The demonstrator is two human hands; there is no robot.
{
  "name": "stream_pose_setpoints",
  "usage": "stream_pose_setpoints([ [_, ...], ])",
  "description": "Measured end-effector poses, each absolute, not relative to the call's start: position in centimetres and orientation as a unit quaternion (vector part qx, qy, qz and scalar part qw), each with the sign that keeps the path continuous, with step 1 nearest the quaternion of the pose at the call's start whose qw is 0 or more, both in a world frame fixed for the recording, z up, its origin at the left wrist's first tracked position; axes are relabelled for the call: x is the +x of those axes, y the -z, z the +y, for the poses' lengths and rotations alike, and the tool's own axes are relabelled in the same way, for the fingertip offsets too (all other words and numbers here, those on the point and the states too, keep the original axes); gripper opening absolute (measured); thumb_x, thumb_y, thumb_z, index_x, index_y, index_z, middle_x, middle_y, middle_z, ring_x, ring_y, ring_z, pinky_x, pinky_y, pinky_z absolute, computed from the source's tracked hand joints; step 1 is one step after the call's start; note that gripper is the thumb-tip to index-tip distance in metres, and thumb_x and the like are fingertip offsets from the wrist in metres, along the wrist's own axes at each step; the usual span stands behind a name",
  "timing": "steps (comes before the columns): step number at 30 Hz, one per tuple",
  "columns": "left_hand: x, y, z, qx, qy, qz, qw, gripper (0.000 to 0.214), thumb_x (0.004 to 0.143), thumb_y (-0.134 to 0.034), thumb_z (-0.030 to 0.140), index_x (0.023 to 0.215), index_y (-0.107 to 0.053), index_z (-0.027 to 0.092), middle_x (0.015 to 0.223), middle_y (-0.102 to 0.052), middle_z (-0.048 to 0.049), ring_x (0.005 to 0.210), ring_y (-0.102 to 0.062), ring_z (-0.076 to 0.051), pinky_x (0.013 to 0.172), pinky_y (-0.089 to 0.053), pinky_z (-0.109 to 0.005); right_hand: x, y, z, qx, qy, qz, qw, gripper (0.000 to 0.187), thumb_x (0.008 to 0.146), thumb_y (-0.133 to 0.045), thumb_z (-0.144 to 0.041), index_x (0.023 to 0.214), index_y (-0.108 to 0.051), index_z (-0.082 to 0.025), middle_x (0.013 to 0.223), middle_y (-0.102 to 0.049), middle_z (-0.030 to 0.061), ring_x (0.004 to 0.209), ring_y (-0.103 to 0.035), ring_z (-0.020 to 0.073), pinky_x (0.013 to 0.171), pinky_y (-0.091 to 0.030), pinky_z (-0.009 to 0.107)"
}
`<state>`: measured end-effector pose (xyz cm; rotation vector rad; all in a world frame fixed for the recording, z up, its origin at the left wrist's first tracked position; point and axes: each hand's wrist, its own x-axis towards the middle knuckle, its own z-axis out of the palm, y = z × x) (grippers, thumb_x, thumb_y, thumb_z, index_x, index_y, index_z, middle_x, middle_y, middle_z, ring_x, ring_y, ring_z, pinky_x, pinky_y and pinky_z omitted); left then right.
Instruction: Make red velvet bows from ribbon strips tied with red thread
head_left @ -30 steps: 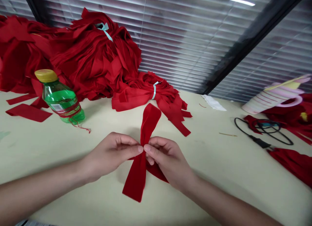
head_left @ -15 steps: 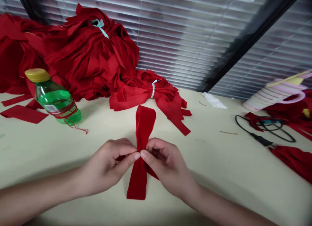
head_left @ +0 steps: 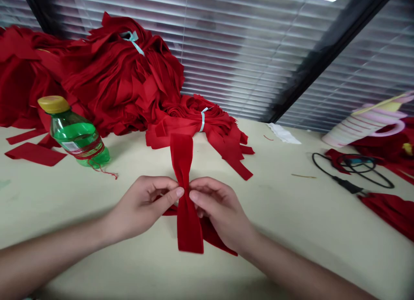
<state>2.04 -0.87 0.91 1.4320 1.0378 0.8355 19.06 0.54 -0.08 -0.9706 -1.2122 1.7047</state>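
A red velvet ribbon strip (head_left: 184, 179) stands almost straight up and down over the cream table (head_left: 278, 214). My left hand (head_left: 145, 205) and my right hand (head_left: 216, 209) meet at its waist, each with thumb and forefinger pinched on the cloth. The strip narrows where the fingers squeeze it. Its upper end flares above the fingers, and its lower end (head_left: 190, 237) hangs flat below them. More red ribbon pokes out from under my right hand.
Large heaps of red ribbon (head_left: 113, 80) and a tied bundle (head_left: 200, 119) lie at the back. A green bottle with a yellow cap (head_left: 76, 136) stands at the left. A black cable (head_left: 352, 175), a pink and white stack (head_left: 365, 127) and more red cloth (head_left: 388, 209) sit at the right.
The ribbon has swung from leaning right to nearly upright, its lower end moving right. Both hands kept their pinch at its middle and rose slightly.
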Motion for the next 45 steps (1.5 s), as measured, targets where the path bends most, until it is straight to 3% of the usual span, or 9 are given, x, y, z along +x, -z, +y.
stream_pose_setpoints([
  [4, 2.0, -0.4, -0.9, 0.588, -0.355, 0.458, 0.564, 0.026, 0.084, -0.053, 0.034, 0.07, -0.062, 0.013, 0.073, -0.063, -0.0011, 0.072, -0.057, -0.014, 0.07, -0.049, -0.025, 19.0, 0.1, 0.3, -0.408, -0.591, -0.561, 0.411, 0.009, 0.07, -0.067, -0.024, 0.074, -0.063, -0.017, 0.07, -0.063, 0.0008, 0.064, -0.057, 0.0116, 0.06, -0.047, 0.025],
  [14, 2.3, -1.0, -1.3, 0.62, -0.345, 0.402, 0.578, 0.016, 0.081, -0.056, 0.023, 0.073, -0.066, 0.014, 0.073, -0.066, -0.0031, 0.073, -0.061, -0.017, 0.067, -0.05, -0.026, 19.2, -0.5, -0.3, -0.386, -0.343, -0.725, 0.456, 0.01, 0.064, -0.061, -0.009, 0.06, -0.058, -0.018, 0.057, -0.054, -0.0016, 0.047, -0.047, 0.0082, 0.04, -0.036, 0.021],
  [16, 2.2, -0.9, -1.5, 0.629, -0.361, 0.387, 0.57, 0.012, 0.08, -0.056, 0.018, 0.074, -0.066, 0.015, 0.074, -0.066, -0.0022, 0.075, -0.06, -0.017, 0.068, -0.05, -0.025, 19.2, -0.6, -0.3, -0.383, -0.33, -0.732, 0.457, 0.011, 0.065, -0.059, -0.009, 0.061, -0.058, -0.018, 0.058, -0.054, -0.0007, 0.049, -0.049, 0.0094, 0.042, -0.037, 0.022],
  [21, 2.0, -0.4, -1.9, 0.649, -0.375, 0.42, 0.511, 0.018, 0.076, -0.052, 0.013, 0.059, -0.058, 0.015, 0.053, -0.052, 0.0027, 0.05, -0.047, -0.008, 0.047, -0.04, -0.017, 19.1, -0.8, -0.7, -0.382, -0.359, -0.718, 0.457, 0.01, 0.066, -0.057, -0.009, 0.063, -0.057, -0.018, 0.062, -0.055, 0.0009, 0.052, -0.051, 0.0104, 0.04, -0.038, 0.02],
  [24, 2.1, -0.7, -1.8, 0.669, -0.35, 0.389, 0.528, 0.01, 0.077, -0.053, 0.014, 0.07, -0.06, 0.015, 0.066, -0.058, -0.0003, 0.064, -0.054, -0.013, 0.06, -0.046, -0.021, 19.0, -0.9, -0.9, -0.387, -0.327, -0.727, 0.463, 0.009, 0.064, -0.058, -0.009, 0.061, -0.055, -0.017, 0.059, -0.053, 0.0004, 0.048, -0.05, 0.0093, 0.037, -0.036, 0.019],
  [28, 2.3, -1.2, -1.6, 0.682, -0.332, 0.386, 0.525, 0.026, 0.086, -0.046, 0.022, 0.066, -0.059, 0.014, 0.068, -0.06, -0.0015, 0.067, -0.057, -0.012, 0.063, -0.046, -0.02, 19.1, -0.6, -1.0, -0.372, -0.28, -0.761, 0.452, 0.013, 0.067, -0.058, -0.009, 0.059, -0.053, -0.017, 0.057, -0.053, -0.0012, 0.046, -0.046, 0.0065, 0.04, -0.037, 0.019],
  [32, 2.3, -1.0, -1.8, 0.706, -0.313, 0.421, 0.476, 0.036, 0.089, -0.042, 0.028, 0.058, -0.056, 0.014, 0.059, -0.056, -0.0003, 0.057, -0.051, -0.01, 0.054, -0.04, -0.018, 19.4, -0.4, -0.8, -0.382, -0.337, -0.747, 0.426, 0.013, 0.068, -0.055, -0.008, 0.06, -0.051, -0.018, 0.059, -0.051, -0.0019, 0.049, -0.046, 0.0072, 0.042, -0.035, 0.019],
  [37, 1.7, -1.0, -2.4, 0.724, -0.276, 0.444, 0.451, 0.045, 0.089, -0.04, 0.038, 0.052, -0.053, 0.015, 0.048, -0.04, 0.0016, 0.047, -0.038, -0.009, 0.044, -0.029, -0.02, 19.5, -1.0, -0.7, -0.367, -0.517, -0.657, 0.407, 0.01, 0.067, -0.055, -0.011, 0.061, -0.052, -0.018, 0.06, -0.051, -0.0018, 0.051, -0.045, 0.0083, 0.044, -0.036, 0.021],
  [45, 1.2, -1.2, -1.7, 0.724, -0.264, 0.409, 0.488, 0.042, 0.089, -0.042, 0.036, 0.055, -0.056, 0.014, 0.055, -0.049, -0.001, 0.056, -0.046, -0.011, 0.052, -0.036, -0.021, 19.4, -0.8, -0.7, -0.368, -0.58, -0.607, 0.399, 0.007, 0.068, -0.059, -0.015, 0.062, -0.055, -0.018, 0.058, -0.053, -0.0024, 0.049, -0.045, 0.0076, 0.043, -0.035, 0.02],
])
